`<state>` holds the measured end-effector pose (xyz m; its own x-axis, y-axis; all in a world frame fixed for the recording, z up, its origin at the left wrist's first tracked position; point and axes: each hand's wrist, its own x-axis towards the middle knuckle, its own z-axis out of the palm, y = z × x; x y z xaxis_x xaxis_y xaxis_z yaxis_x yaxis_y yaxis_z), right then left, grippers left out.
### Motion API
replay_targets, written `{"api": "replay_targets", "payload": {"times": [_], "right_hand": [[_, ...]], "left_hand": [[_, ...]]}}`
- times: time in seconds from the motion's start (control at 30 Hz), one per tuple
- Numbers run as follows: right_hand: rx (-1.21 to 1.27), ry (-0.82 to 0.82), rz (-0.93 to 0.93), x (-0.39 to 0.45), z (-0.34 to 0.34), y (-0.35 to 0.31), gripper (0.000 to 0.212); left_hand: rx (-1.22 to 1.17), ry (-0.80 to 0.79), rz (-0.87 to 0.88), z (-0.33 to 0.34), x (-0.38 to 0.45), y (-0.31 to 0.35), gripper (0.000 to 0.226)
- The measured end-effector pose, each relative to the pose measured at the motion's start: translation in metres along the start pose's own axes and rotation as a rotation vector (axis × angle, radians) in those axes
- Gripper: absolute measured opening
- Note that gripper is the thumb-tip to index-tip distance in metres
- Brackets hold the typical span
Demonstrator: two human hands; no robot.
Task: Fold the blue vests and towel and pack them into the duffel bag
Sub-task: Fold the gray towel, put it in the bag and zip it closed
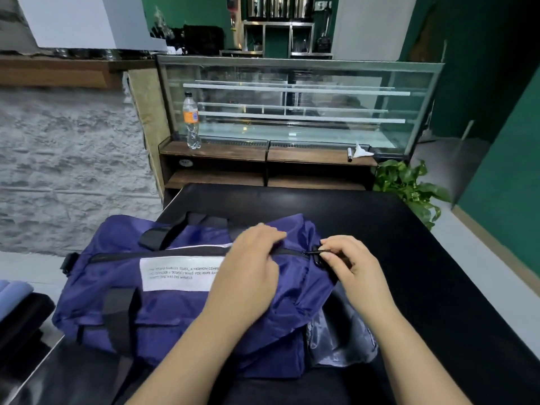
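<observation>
Packing looks close to its end in the head view, the only one given: the purple-blue duffel bag (181, 290) lies on its side across the black desk (423, 258), bulging as though filled, and its long top zipper (163, 252) reads as drawn together along most of the visible length. The right hand (347, 264) works at the bag's right end, its grip pinching the black zipper pull (317, 254) between thumb and fingertips, while the left hand (251, 267) lies on the fabric just beside it, fingers curled down over the seam as if bracing the bag; whether that grip truly clasps cloth or only presses on it I cannot tell. No vests or towel lie loose on the desk, so I judge them to be inside already, though the bag's contents are hidden. A crumpled piece of shiny grey-blue material (342, 337) shows at the bag's near right corner, and what it is stays unclear. At the far left edge some folded pale blue cloth (13, 293) sits on a dark pile, off the desk; whether it belongs to the task cannot be told. What remains, by my reading, is seating the zipper at its end.
</observation>
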<state>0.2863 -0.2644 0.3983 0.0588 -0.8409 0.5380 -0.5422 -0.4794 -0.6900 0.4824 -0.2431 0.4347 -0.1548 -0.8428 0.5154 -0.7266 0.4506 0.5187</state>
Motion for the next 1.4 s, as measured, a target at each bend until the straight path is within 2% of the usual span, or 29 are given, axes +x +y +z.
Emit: {"api": "replay_targets", "payload": {"times": [0.07,0.13,0.17,0.27,0.37,0.47,0.53,0.67,0.73,0.77,0.83,0.87,0.97,1.0,1.1,1.2,1.33,1.4], "right_hand": [[0.012,0.023,0.015,-0.005,-0.002,0.0,0.039],[0.041,0.026,0.099,-0.011,-0.007,0.005,0.037],[0.035,0.032,0.162,-0.015,-0.011,0.011,0.033],[-0.129,-0.002,0.445,-0.03,-0.024,0.046,0.025],[-0.251,-0.09,0.703,-0.05,-0.026,0.081,0.025],[-0.24,-0.162,0.791,-0.062,-0.018,0.1,0.024],[-0.257,-0.198,0.837,-0.064,-0.013,0.105,0.035],[-0.221,-0.187,0.954,-0.067,-0.01,0.108,0.069],[-0.19,-0.204,1.015,-0.069,-0.01,0.11,0.071],[-0.169,-0.22,1.042,-0.068,-0.011,0.111,0.064],[-0.092,-0.206,1.037,-0.064,-0.016,0.106,0.023],[-0.02,-0.172,1.019,-0.061,-0.019,0.104,0.012],[0.27,-0.039,0.92,-0.047,-0.03,0.081,0.009],[0.368,-0.038,0.863,-0.042,-0.032,0.072,0.015],[0.529,-0.188,0.679,-0.029,-0.024,0.042,0.034],[0.528,-0.254,0.588,-0.024,0.0,0.028,0.037],[0.681,-0.271,0.608,-0.027,0.015,0.021,0.047],[0.702,-0.293,0.635,-0.028,0.012,0.024,0.039]], "left_hand": [[0.013,-0.167,0.184,0.02,0.009,0.028,0.045],[0.148,-0.282,0.235,0.036,0.018,0.038,0.041],[0.242,-0.29,0.269,0.043,0.023,0.039,0.04],[0.445,-0.4,0.239,0.053,0.034,0.031,0.044],[0.338,-0.44,0.152,0.055,0.04,0.021,0.042],[0.234,-0.371,0.148,0.056,0.042,0.021,0.04],[0.192,-0.351,0.155,0.056,0.044,0.02,0.039],[0.111,-0.426,0.159,0.049,0.049,0.006,0.043],[0.02,-0.462,0.12,0.043,0.052,0.0,0.05],[-0.02,-0.473,0.102,0.041,0.053,-0.001,0.053],[-0.045,-0.48,0.08,0.037,0.055,-0.002,0.055],[-0.035,-0.479,0.07,0.036,0.056,-0.001,0.054],[0.008,-0.481,0.03,0.035,0.058,0.003,0.046],[0.016,-0.475,0.022,0.036,0.058,0.005,0.042],[0.022,-0.442,-0.023,0.039,0.062,0.015,0.016],[0.229,-0.459,-0.014,0.048,0.066,0.023,0.034],[0.467,-0.564,0.074,0.055,0.06,0.027,0.037],[0.592,-0.632,0.123,0.058,0.057,0.026,0.052]]}}
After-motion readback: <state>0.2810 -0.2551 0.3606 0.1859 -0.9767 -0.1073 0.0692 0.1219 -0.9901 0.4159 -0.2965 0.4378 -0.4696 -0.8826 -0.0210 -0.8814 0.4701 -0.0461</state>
